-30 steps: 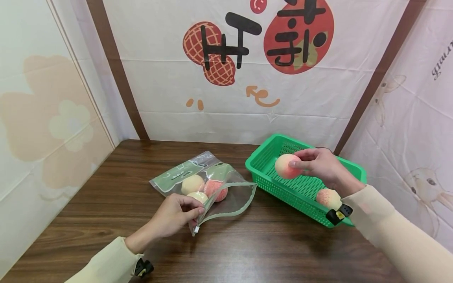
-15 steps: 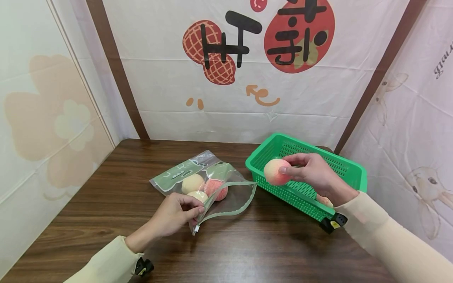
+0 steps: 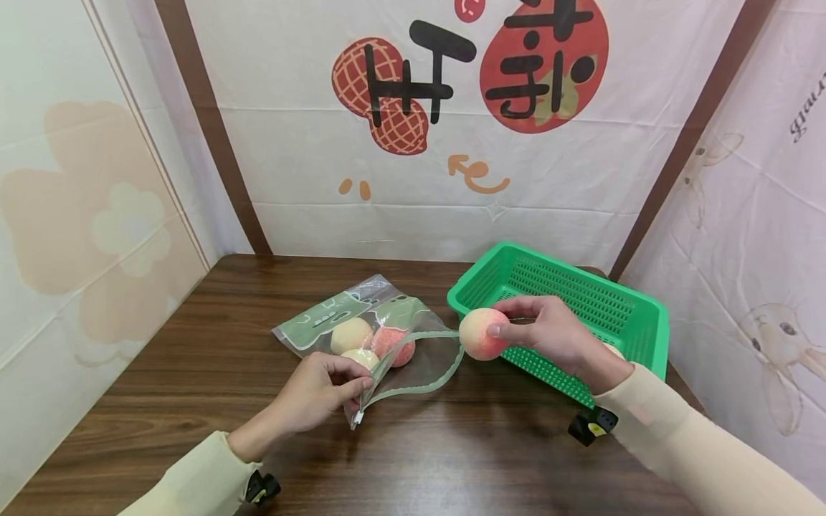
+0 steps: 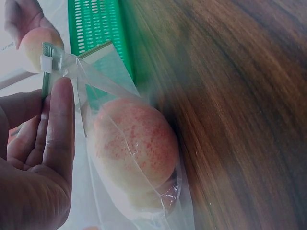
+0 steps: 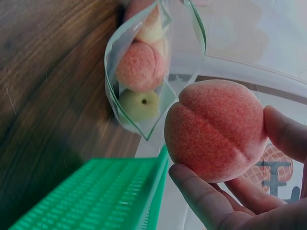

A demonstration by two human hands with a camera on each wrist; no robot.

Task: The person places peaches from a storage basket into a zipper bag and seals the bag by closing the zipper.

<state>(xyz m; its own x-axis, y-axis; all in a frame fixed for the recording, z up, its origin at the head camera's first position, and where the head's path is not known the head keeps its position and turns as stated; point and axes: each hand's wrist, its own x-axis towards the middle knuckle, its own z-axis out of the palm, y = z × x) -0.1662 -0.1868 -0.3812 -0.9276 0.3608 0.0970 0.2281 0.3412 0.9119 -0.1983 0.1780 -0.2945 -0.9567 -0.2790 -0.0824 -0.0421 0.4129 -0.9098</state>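
Note:
My right hand (image 3: pixel 548 333) grips a peach (image 3: pixel 482 335), pale on one side and pink on the other, between thumb and fingers. It is held up just off the right end of the bag's mouth. My left hand (image 3: pixel 319 393) pinches the near edge of a clear zip bag (image 3: pixel 422 362) beside its white slider (image 4: pixel 46 63). The bag lies on its side with its mouth gaping to the right. Several peaches sit inside, among them a pink peach (image 5: pixel 140 67) and a pale green-yellow one (image 5: pixel 139 104) in the right wrist view.
A green perforated basket (image 3: pixel 652 330) stands at the right of the wooden table (image 3: pixel 213 365). Part of a pale peach (image 3: pixel 614 350) shows in it behind my right wrist. A printed white cloth (image 3: pixel 400 229) hangs behind the table.
My right hand has carried the peach left and lower, from above the basket to the bag's mouth. My left hand and the bag stay where they were.

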